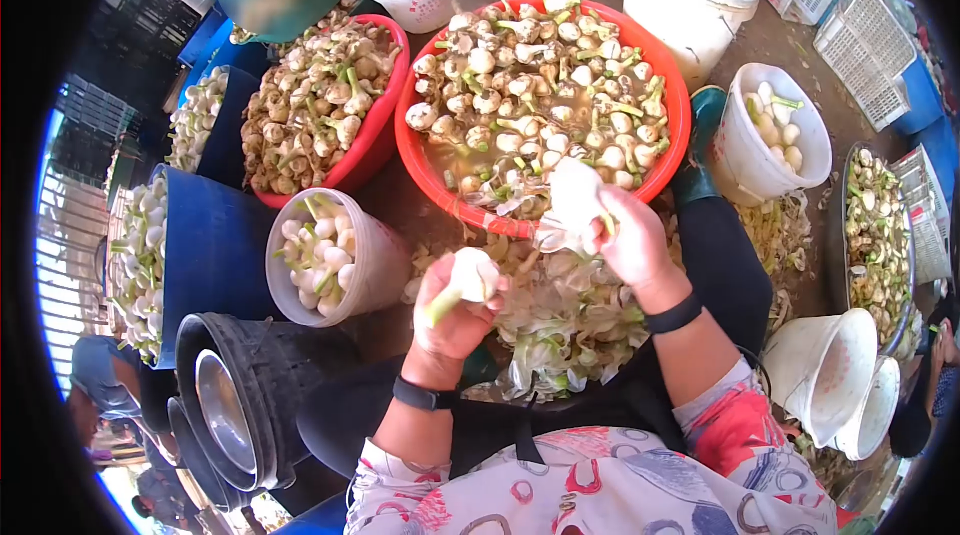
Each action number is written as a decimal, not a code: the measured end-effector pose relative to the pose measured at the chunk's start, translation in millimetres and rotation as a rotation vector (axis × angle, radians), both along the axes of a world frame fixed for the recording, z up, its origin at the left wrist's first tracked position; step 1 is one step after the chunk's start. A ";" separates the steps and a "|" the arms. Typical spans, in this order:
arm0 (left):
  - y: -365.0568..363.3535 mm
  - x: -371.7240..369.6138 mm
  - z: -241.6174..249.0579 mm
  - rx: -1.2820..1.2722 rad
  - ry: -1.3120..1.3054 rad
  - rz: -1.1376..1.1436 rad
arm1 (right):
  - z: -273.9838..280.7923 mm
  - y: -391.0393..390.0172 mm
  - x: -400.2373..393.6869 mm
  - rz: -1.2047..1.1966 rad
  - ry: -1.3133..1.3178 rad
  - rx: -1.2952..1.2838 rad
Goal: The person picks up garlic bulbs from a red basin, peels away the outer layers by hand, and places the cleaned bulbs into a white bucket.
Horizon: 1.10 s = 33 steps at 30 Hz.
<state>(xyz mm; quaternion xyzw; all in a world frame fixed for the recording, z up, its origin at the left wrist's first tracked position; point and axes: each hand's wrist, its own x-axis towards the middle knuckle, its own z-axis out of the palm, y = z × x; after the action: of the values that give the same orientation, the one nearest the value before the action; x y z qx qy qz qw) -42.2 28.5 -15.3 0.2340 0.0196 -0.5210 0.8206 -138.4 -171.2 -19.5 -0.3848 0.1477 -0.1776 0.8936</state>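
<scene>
- Left hand (452, 332): fingers clamped round garlic bulb (476, 273), stem toward seven o'clock; probably light, firm, slippery, best gripped by its belly
- Right hand (637, 243): fingers closed on second bulb (575, 192)

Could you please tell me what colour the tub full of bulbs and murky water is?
The tub is red, seen best in the head view.

Black buckets (300, 360) sit nested at lower left, tilted; two white buckets (800, 365) lean together at lower right; pale perforated crates (866, 57) stand at upper right; a person in blue (103, 373) shows near the left edge.
</scene>
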 end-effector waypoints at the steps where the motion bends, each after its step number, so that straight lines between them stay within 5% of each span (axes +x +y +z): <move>1: 2.1 2.0 1.5 0.042 -0.011 0.020 | -12.6 -4.3 -2.6 0.265 0.316 -0.399; 2: 2.9 3.5 2.5 0.084 -0.021 0.037 | -25.7 -0.9 -3.4 0.587 0.607 -1.301; 4: 1.6 2.5 -6.2 0.084 0.013 0.058 | -26.3 23.6 -17.1 0.320 0.753 -1.741; 6: 1.3 -2.9 -10.4 0.133 -0.021 0.070 | 5.3 36.3 -7.2 0.076 0.536 -1.333; 7: 1.7 -6.0 -14.6 0.127 -0.026 0.057 | 26.7 47.1 -5.9 0.161 0.380 -1.187; 11: -9.1 -9.8 -15.6 0.305 -0.097 0.172 | 7.2 58.6 -1.0 0.203 0.203 -1.402; 14: 3.0 4.1 -8.5 0.412 0.037 0.270 | -22.6 50.7 -9.6 0.414 0.242 -1.596; 16: -3.2 5.0 2.1 0.561 0.082 0.346 | -13.6 33.7 -12.2 0.822 0.779 -1.637; 18: -5.6 8.7 -21.8 0.572 0.032 0.258 | 8.6 41.1 -5.4 0.732 0.827 -1.500; 20: -31.3 -1.7 -31.8 0.513 0.036 0.225 | 27.7 42.1 0.6 -0.047 0.256 -1.320; 22: -62.9 -17.2 -4.6 0.428 -0.089 0.035 | -2.4 26.1 19.3 -0.102 0.013 -1.383; 24: -74.6 -3.7 1.2 0.435 -0.196 -0.273 | -14.6 -16.4 18.3 0.118 0.231 -0.382; 26: -97.2 33.2 -13.2 0.662 -0.263 -0.050 | -4.9 -71.7 13.9 -0.347 0.115 -0.430; 27: -100.3 59.1 -25.9 0.699 -0.177 0.060 | 7.1 -110.5 7.8 -0.394 -0.103 0.042; 29: -105.2 116.5 -60.5 0.748 -0.069 0.202 | 34.8 -161.2 -6.4 -0.840 -0.196 0.214; 30: -109.2 138.1 -64.3 0.735 0.037 0.221 | 45.4 -172.8 -16.0 -0.958 0.001 0.304; 33: -134.1 197.9 -112.6 0.874 0.062 0.319 | 32.4 -147.7 -20.8 -0.366 -0.026 0.253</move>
<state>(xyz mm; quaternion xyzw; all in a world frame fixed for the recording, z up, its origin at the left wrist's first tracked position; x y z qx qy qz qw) 155.7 -105.6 -127.9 0.5363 0.2975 -0.3379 0.7139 -159.2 -318.9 12.9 -0.2339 0.2248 -0.3219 0.8895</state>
